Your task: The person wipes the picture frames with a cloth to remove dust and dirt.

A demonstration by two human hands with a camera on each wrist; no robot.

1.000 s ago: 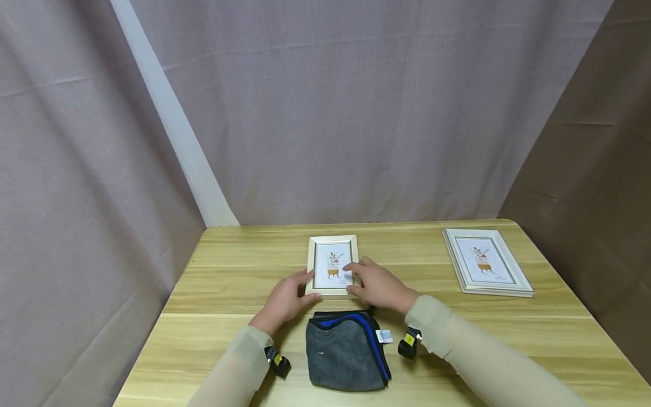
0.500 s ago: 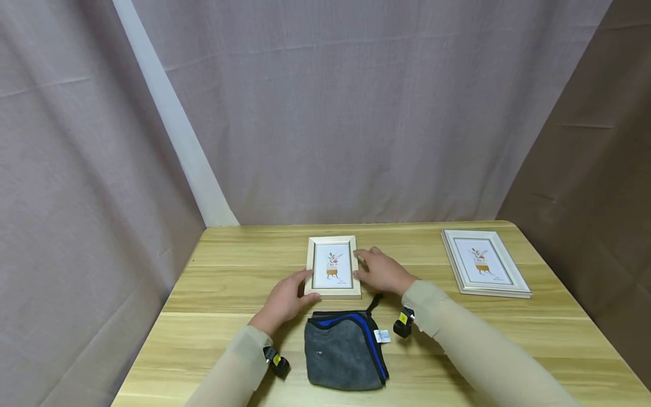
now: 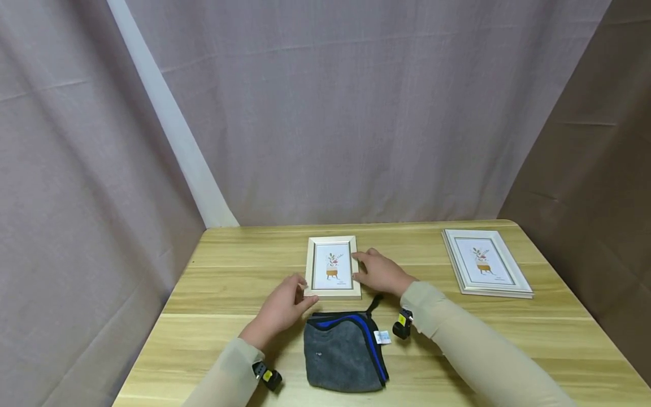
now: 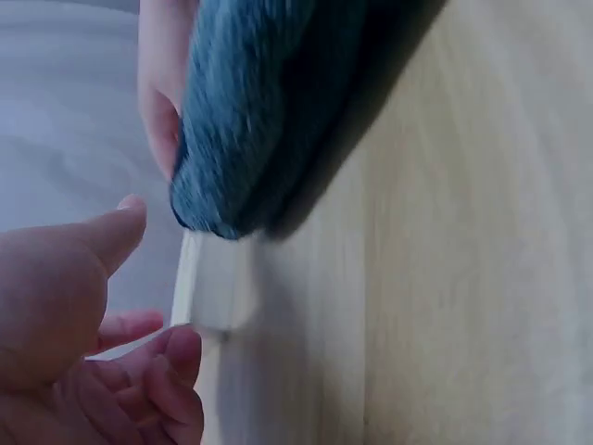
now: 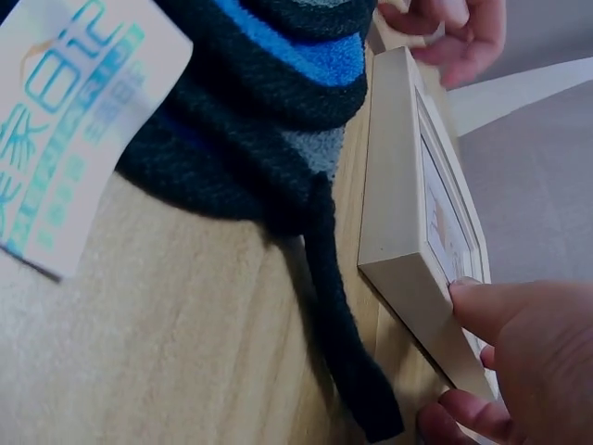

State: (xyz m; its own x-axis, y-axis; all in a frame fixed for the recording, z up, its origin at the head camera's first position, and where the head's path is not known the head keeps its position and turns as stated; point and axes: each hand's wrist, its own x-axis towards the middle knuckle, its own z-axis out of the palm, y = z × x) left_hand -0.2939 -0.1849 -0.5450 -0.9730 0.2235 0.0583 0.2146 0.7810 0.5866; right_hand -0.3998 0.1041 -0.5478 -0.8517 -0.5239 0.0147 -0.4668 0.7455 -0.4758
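A cream picture frame with a plant print lies face up on the table. The left hand is at its lower left corner; in the left wrist view the thumb and fingers are spread apart, with nothing held between them. On the opposite side, the right hand pinches the frame's right edge. Its thumb lies on the front border in the right wrist view, with fingers beside the side wall. Just in front of the frame is a folded grey cloth with blue and black edging.
At the right of the wooden table, white picture frames are stacked with the same print on top. A white tag and a black loop stick out from the cloth. A grey curtain hangs behind.
The right hand has moved off the glass to the frame's right edge. The left hand has drawn back slightly toward the lower left, its fingers loosening. The frame stays in place.
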